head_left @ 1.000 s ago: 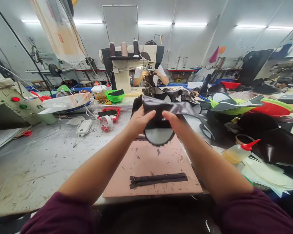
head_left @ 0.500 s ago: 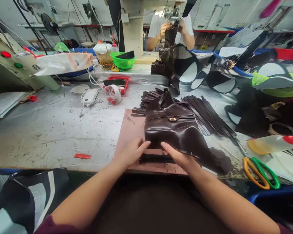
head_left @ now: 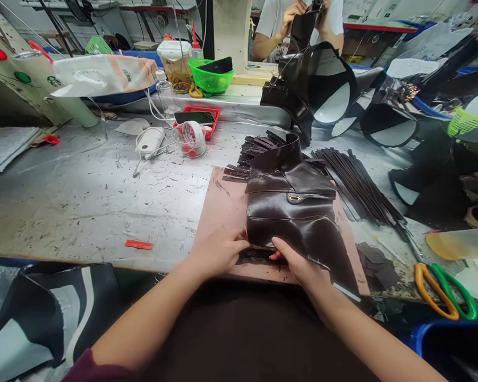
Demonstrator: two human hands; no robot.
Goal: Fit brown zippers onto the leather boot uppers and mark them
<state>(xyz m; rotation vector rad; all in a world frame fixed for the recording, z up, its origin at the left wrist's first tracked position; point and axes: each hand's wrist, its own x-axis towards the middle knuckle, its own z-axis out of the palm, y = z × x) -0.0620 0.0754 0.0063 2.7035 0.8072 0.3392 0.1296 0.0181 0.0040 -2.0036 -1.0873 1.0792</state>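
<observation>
A glossy dark brown leather piece (head_left: pixel 290 204) with a small gold-rimmed fitting (head_left: pixel 295 198) lies over a pinkish board (head_left: pixel 223 212) on the worktable. My left hand (head_left: pixel 219 252) is closed at its lower left corner, fingertips pressed together; what they pinch is hidden. My right hand (head_left: pixel 297 260) grips the lower edge of the leather between thumb and fingers. A dark strip (head_left: pixel 257 257) lies on the board between my hands. Dark cut strips (head_left: pixel 261 148) bunch behind the leather, and longer ones (head_left: pixel 358 183) fan out at its right.
Orange- and green-handled scissors (head_left: pixel 446 292) lie at the right front edge, near a bottle (head_left: pixel 458 244). A red piece (head_left: pixel 139 244) lies left. Behind are a tape roll (head_left: pixel 193 139), red basket (head_left: pixel 214 127) and green basket (head_left: pixel 213 79). A person (head_left: pixel 276 32) works opposite.
The view has shifted, so the table sits differently. My right fingers have curled under the leather's lower edge, and my left fingers have closed at its corner. The leather's top part stands more raised.
</observation>
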